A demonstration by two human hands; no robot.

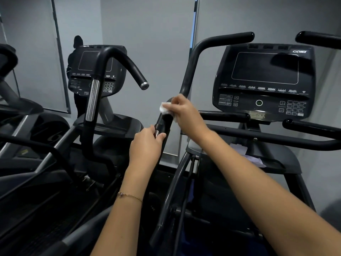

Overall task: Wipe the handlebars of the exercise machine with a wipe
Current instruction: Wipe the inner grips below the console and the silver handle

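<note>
- The right hand (184,109) presses a white wipe (164,108) against the black handlebar (190,71), fingers curled over the wipe and the bar
- The wipe sits about halfway up that bar, just above a silver band on it; part of the wipe is hidden under the fingers
- The left hand (145,145) is clenched around the same handlebar just below the right hand, thumb across the silver band
- A thin gold bracelet (129,196) circles the left wrist
- The handlebar rises from the lower middle, passes between both hands and bends to the right above the console (263,80)
- The console stands to the right of the hands, with a dark screen, rows of buttons and a small green-ringed light
- Below the console, one short black grip (224,115) points toward the right hand, and a longer bar (276,140) runs behind the right forearm
- A second machine (97,69) with its own console stands to the left; its curved handle with a silver end cap (144,85) points toward the hands but is apart from them
- A dark figure (77,43) stands behind that machine's console, mostly hidden by it
- Grey wall panels (147,34) fill the background
- Counted: two hands, one wipe, two consoles, one bracelet
</note>
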